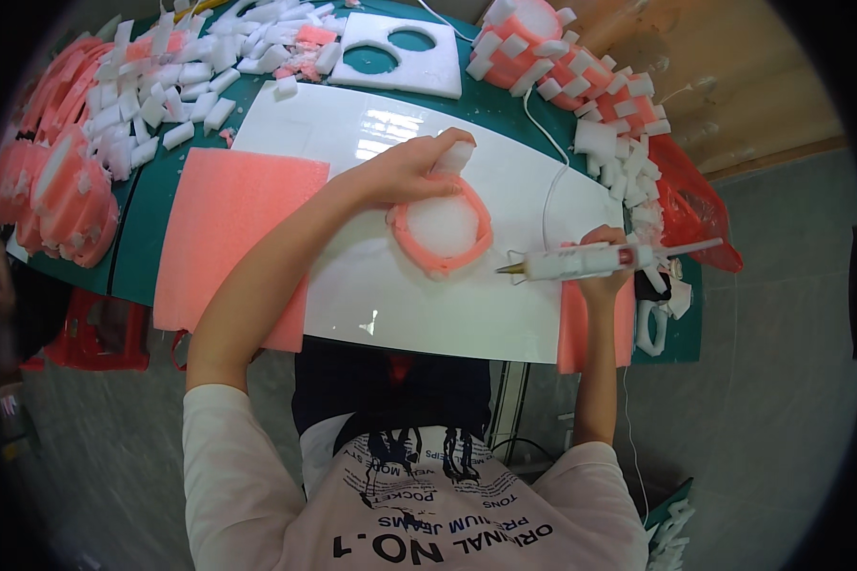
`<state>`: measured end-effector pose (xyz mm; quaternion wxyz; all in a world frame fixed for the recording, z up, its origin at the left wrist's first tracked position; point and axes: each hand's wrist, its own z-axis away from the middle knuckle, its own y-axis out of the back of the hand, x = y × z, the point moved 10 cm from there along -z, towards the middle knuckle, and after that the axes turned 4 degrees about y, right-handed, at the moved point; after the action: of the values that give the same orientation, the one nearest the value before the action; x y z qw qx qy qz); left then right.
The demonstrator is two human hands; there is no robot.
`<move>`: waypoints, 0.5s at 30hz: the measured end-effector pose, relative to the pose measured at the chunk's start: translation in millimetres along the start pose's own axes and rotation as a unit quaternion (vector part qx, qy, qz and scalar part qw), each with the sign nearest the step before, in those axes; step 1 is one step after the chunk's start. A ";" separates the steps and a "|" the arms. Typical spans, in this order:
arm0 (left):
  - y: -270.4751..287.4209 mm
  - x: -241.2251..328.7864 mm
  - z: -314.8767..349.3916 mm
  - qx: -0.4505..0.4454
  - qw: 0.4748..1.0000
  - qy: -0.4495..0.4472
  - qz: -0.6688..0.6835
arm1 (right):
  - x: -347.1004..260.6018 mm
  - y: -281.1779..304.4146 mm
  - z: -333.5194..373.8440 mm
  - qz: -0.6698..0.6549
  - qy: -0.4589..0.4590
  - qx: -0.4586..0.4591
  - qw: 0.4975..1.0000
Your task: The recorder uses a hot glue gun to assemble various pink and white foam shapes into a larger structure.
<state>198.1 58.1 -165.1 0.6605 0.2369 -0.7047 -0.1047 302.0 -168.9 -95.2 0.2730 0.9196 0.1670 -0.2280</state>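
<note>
On the white board (pixel 428 324) lies a round foam piece, a pink foam band (pixel 428 259) wrapped around a white foam disc (pixel 441 226). My left hand (pixel 411 171) is closed on a small white foam block (pixel 452 157) at the band's far edge; whether the block is stuck there I cannot tell. My right hand (pixel 604 259) grips a hot glue gun (pixel 567 264) with a glue stick (pixel 690 248) poking out of its back. Its nozzle points left, to the right of the round piece and apart from it.
Pink foam sheets (pixel 238 228) lie left and right on the board. White foam blocks (pixel 195 73) are heaped at the far left beside stacked pink pieces (pixel 71 195). A white sheet with two round holes (pixel 438 71) lies at the back. Finished-looking pink-and-white pieces (pixel 581 76) sit far right, near a red bag (pixel 695 209).
</note>
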 end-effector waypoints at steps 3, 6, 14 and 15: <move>0.3 -2.1 0.4 0.006 1.000 0.012 0.000 | -8.5 -19.9 10.2 0.044 0.013 -0.061 0.997; 7.6 -0.3 -1.0 0.039 0.999 0.004 -0.008 | -9.5 -22.8 10.3 0.061 0.011 -0.063 0.996; 12.7 0.7 -0.5 0.063 0.997 -0.004 -0.033 | -33.6 -38.0 5.5 0.144 0.070 -0.086 0.983; 12.5 0.6 -0.3 0.062 0.998 0.002 -0.025 | -34.3 -38.1 5.5 0.145 0.071 -0.089 0.983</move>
<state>196.0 68.7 -158.8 0.6433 0.2951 -0.7022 -0.0769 255.0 -148.1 -98.0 0.3710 0.9201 0.0704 -0.1042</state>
